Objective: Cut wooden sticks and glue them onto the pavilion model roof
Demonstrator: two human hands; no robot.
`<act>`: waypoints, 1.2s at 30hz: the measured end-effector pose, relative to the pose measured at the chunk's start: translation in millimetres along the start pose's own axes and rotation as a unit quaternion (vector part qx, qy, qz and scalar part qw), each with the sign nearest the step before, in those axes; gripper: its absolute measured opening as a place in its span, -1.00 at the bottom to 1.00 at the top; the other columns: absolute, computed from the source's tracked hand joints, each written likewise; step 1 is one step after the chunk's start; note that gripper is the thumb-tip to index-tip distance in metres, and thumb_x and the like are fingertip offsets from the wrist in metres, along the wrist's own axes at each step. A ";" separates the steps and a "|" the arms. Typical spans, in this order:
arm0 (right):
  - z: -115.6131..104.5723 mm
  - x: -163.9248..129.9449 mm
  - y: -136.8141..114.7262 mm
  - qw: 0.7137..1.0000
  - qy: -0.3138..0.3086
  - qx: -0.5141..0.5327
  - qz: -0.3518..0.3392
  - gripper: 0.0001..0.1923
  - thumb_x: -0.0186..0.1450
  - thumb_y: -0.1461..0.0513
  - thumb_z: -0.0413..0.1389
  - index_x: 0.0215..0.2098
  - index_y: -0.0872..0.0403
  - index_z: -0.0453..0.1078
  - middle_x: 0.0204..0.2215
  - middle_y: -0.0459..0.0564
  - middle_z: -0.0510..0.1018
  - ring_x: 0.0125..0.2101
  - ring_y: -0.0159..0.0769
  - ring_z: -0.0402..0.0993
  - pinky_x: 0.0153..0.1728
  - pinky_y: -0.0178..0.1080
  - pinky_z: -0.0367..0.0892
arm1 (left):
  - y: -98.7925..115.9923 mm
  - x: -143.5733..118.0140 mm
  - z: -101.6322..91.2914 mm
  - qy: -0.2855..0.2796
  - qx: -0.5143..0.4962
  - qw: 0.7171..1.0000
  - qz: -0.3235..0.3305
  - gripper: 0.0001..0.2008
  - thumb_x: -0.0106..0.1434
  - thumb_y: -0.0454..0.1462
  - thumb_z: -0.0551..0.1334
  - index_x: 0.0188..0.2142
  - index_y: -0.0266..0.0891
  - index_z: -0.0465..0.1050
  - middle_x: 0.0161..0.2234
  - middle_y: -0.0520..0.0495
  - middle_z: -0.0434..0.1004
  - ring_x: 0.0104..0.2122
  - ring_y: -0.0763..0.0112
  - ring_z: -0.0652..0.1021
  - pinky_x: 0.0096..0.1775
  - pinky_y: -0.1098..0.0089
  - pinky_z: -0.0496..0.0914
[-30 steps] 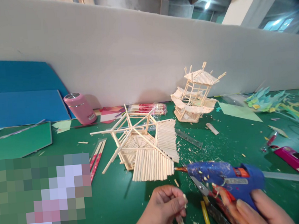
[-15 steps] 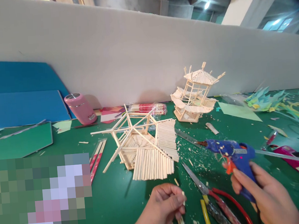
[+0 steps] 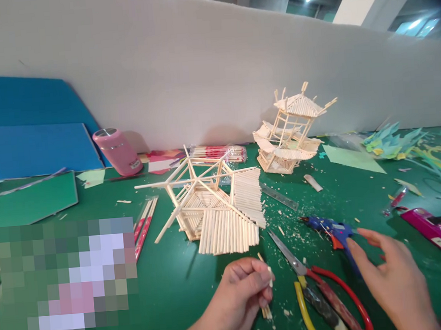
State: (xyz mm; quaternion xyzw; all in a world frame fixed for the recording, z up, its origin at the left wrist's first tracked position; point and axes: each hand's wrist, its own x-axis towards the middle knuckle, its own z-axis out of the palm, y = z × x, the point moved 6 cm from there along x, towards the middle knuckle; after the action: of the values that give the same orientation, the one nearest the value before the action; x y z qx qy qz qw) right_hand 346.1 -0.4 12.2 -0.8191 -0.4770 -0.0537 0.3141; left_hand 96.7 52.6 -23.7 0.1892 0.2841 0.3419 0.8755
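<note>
A half-roofed stick model (image 3: 212, 211) lay on the green mat (image 3: 176, 285), its bare frame turned up for covering. Nearer, short sticks (image 3: 267, 293) were pinched in the curled left hand (image 3: 238, 298). The right hand (image 3: 393, 278) was spread open, empty, just beside the laid-down glue gun (image 3: 334, 229).
</note>
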 end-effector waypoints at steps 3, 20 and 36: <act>-3.6 -22.8 -66.1 0.979 -0.020 0.137 -0.150 -0.84 0.23 0.21 0.07 -0.22 0.06 0.33 -0.29 0.05 0.40 -0.28 -0.17 0.35 -0.21 -0.12 0.27 | 1.4 -1.0 1.5 -0.008 -0.005 1.000 -0.003 -0.88 -0.01 -0.32 0.35 -0.57 -0.35 0.46 -0.70 0.05 0.35 -0.64 0.60 0.30 -0.50 0.52 0.13; 12.2 -47.6 -156.5 0.893 -0.141 0.254 -0.344 -0.80 0.18 0.36 0.11 -0.21 0.08 0.34 -0.44 -0.03 0.34 -0.43 -0.29 0.31 -0.49 -0.25 0.33 | 7.2 -5.5 5.1 0.015 -0.039 0.999 -0.016 -0.83 -0.10 -0.30 0.41 -0.60 -0.37 0.49 -0.68 0.06 0.34 -0.63 0.64 0.30 -0.48 0.54 0.16; 9.3 -9.4 -181.8 0.898 -0.111 0.253 -0.342 -0.85 0.22 0.31 0.09 -0.22 0.10 0.40 -0.39 -0.01 0.34 -0.36 -0.27 0.33 -0.41 -0.23 0.31 | 19.5 -2.3 2.0 0.026 -0.017 0.998 0.058 -0.82 -0.13 -0.28 0.41 -0.50 -0.33 0.54 -0.61 0.05 0.35 -0.63 0.61 0.27 -0.54 0.51 0.08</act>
State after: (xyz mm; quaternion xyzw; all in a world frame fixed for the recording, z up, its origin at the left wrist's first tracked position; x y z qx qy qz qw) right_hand 190.9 61.0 85.3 -0.4991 -0.7572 0.0558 0.4176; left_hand 87.0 64.3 -11.1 0.1814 0.2894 0.4013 0.8499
